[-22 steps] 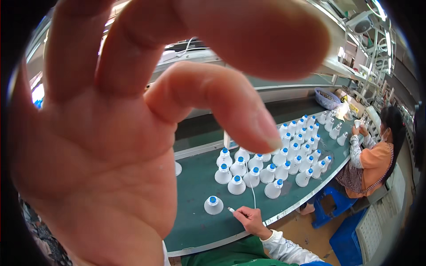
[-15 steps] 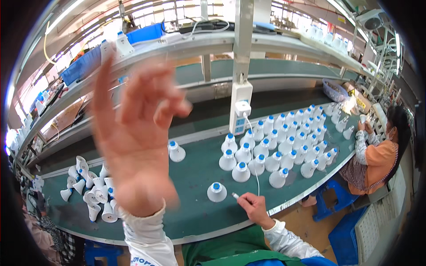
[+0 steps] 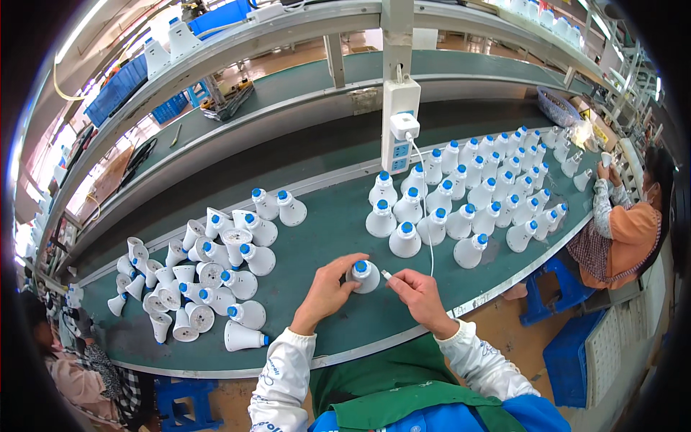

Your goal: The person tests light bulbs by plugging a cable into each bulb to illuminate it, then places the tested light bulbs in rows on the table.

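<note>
A white, bulb-shaped unit with a blue cap stands upright near the front of the green table. My left hand closes round its left side with thumb and fingers. Just right of it, my right hand pinches the small plug of a white USB cable. The plug's tip points at the unit, with a small gap between them. From there the cable runs up to a white charger on the power strip.
Rows of similar upright units fill the right side. A loose pile of them, many lying down, covers the left. A metal shelf rail crosses above. Co-workers sit at the right and far left.
My left hand has come down from its raised, blurred position and now grips the unit. My right hand stays by it with the cable plug. More units now show on the left.
</note>
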`<state>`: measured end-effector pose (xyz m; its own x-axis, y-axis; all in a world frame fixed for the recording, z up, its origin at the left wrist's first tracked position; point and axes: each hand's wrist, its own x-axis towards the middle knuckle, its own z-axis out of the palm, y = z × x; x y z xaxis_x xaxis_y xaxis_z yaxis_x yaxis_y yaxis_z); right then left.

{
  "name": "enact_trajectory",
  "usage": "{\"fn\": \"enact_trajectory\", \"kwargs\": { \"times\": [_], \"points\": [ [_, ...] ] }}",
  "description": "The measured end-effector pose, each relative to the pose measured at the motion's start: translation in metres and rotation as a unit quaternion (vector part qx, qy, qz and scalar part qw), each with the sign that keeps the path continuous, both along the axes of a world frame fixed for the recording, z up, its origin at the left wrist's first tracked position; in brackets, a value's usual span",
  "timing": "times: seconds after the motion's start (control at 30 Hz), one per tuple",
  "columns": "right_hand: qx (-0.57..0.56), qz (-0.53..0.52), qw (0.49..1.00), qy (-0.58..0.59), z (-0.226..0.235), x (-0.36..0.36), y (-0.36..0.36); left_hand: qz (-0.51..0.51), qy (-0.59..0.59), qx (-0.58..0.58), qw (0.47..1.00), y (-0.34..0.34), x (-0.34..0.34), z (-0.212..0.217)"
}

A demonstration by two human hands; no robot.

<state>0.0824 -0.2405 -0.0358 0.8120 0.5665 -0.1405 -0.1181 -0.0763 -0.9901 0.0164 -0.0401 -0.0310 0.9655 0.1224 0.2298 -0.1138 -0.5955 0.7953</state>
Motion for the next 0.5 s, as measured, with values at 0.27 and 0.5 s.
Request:
{"fn": "enact_trajectory", "kwargs": {
  "times": [0.27, 0.5],
  "points": [
    [0.008, 0.011, 0.999, -0.037, 0.001, -0.004, 0.008, 0.054, -0.100, 0.071, 0.991, 0.004, -0.005, 0.018],
    [-0.060, 0.042, 0.992, -0.099, -0.002, -0.011, 0.024, 0.120, 0.011, 0.011, 0.993, 0.013, -0.007, 0.010]
  ]
}}
